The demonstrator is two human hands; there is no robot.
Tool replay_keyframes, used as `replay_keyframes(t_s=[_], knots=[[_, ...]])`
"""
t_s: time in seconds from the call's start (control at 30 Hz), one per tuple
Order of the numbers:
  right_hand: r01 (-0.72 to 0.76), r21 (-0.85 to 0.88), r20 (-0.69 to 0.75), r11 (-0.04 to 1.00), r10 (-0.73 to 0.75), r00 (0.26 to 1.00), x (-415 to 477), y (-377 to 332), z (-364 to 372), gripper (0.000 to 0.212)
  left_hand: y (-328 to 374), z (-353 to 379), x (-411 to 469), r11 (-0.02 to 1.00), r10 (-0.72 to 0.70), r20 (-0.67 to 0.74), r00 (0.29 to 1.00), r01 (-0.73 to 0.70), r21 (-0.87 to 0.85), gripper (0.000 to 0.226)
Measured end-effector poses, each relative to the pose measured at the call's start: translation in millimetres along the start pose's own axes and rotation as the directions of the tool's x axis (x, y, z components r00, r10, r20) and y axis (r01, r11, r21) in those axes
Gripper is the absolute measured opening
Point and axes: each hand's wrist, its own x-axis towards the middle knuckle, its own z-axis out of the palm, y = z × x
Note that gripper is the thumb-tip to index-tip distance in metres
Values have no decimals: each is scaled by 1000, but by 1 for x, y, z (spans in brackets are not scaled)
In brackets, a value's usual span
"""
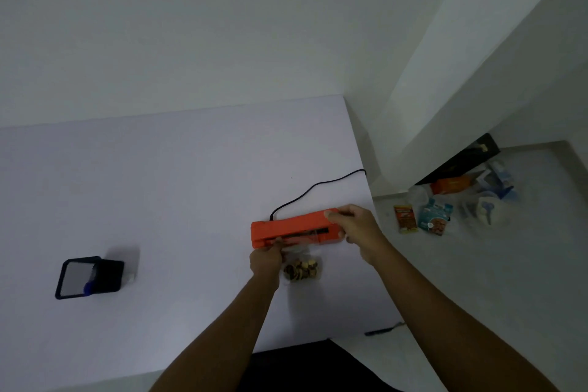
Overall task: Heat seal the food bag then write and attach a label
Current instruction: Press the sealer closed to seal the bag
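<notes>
Feeding the bag [302,269] mouth-first into the sealer [296,226], we pinch its top edge with our left hand [265,259] at the slot's left end, likely to keep the film flat for a straight seam. Our right hand [356,229] grips the sealer's right end, probably to steady it, while the filled part lies just in front of the sealer.

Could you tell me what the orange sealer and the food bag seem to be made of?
The sealer is likely matte moulded plastic, uniformly orange with a dull sheen. The food bag looks like thin clear plastic film: the brown pieces inside show through it.
</notes>
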Motion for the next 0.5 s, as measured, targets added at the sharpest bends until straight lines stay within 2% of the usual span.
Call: replay_keyframes(t_s=[0.13, 0.27, 0.33, 0.43, 0.5], knots=[[139, -29, 165, 990, -133, 977, -29, -38, 15, 33, 1, 1, -2, 1000, -2, -24, 1000, 3, 19, 26], [261, -174, 170, 949, -232, 958, -54, -65, 47, 39, 3, 0, -2, 999, -38, -17, 999, 38, 16, 24], [306, -182, 230, 935, -262, 937, -63, -72, 61, 38, 5, 0, -3, 999, -48, -13, 999, 48, -2, 20], [401, -192, 412, 896, -297, 861, -71, -69, 79, 34, 5, 1, -4, 1000, -22, 27, 999, 22, -12, 20], [464, -206, 483, 861, -323, 814, -70, -61, 83, 38, 5, 2, -4, 999, -19, 56, 998, 21, -41, 18]])
